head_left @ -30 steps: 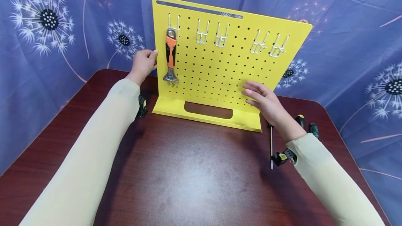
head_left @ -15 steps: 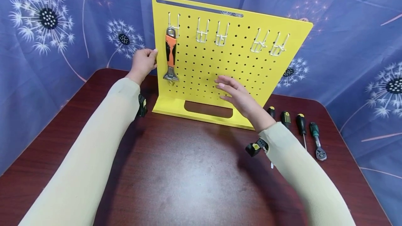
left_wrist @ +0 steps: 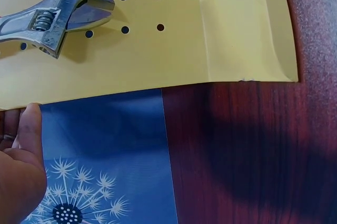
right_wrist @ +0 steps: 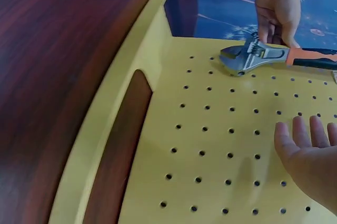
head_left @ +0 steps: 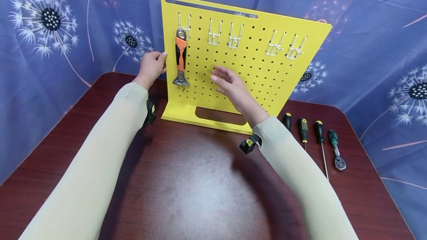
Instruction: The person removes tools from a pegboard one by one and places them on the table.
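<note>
A yellow pegboard [head_left: 233, 62] stands on its own foot near the back of the table. At its left edge my left hand [head_left: 151, 67] pinches the board between thumb and curled fingers; the left wrist view shows the thumb [left_wrist: 31, 129] at that edge. From the leftmost hook hangs an adjustable wrench [head_left: 181, 56] with an orange and black handle, jaw end down. My right hand [head_left: 230, 84] hovers before the middle of the board, holding nothing, its fingers slightly bent and apart. In the right wrist view the wrench head [right_wrist: 247, 56] lies beyond the right hand [right_wrist: 310, 155].
Bare double hooks [head_left: 214, 34] line the upper board. To the right lie several tools: dark-handled screwdrivers [head_left: 319, 132] and a green-handled ratchet [head_left: 334, 140]. The right sleeve covers parts of some. A blue dandelion-print curtain [head_left: 367, 47] hangs behind the table [head_left: 200, 180].
My right hand has moved left across the front of the board, from its right side to the middle, uncovering the tools on the right. The left hand has stayed at the board's edge.
</note>
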`<state>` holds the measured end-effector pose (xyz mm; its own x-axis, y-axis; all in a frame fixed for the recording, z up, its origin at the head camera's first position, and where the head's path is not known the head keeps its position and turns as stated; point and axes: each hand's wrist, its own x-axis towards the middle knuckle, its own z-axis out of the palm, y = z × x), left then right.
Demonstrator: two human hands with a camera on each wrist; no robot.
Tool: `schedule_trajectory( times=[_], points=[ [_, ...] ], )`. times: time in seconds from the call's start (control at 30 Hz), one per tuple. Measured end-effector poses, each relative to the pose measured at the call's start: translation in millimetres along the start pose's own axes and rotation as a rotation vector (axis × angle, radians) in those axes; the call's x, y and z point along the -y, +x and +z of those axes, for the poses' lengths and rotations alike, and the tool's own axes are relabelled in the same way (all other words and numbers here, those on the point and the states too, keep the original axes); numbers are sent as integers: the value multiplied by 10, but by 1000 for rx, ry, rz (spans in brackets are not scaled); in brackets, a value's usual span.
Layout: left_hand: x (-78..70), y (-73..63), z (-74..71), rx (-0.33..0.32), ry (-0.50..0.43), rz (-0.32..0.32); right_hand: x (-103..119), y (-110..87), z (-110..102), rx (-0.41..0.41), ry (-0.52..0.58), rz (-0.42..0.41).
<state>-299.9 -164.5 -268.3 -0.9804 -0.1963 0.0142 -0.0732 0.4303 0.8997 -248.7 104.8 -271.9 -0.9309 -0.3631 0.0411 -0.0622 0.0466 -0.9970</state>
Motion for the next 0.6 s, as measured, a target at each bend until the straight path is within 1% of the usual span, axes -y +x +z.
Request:
schedule_trajectory(
  times=[0.2,0.43,0.6],
  points=[
    [1,8,10,0,0,10,86,127,122,-23,34,13],
    [3,19,3,-1,-5,-8,148,280,288,-18,75,12],
    [0,8,7,3,-9,-16,143,367,386,-24,87,6]
  ],
)
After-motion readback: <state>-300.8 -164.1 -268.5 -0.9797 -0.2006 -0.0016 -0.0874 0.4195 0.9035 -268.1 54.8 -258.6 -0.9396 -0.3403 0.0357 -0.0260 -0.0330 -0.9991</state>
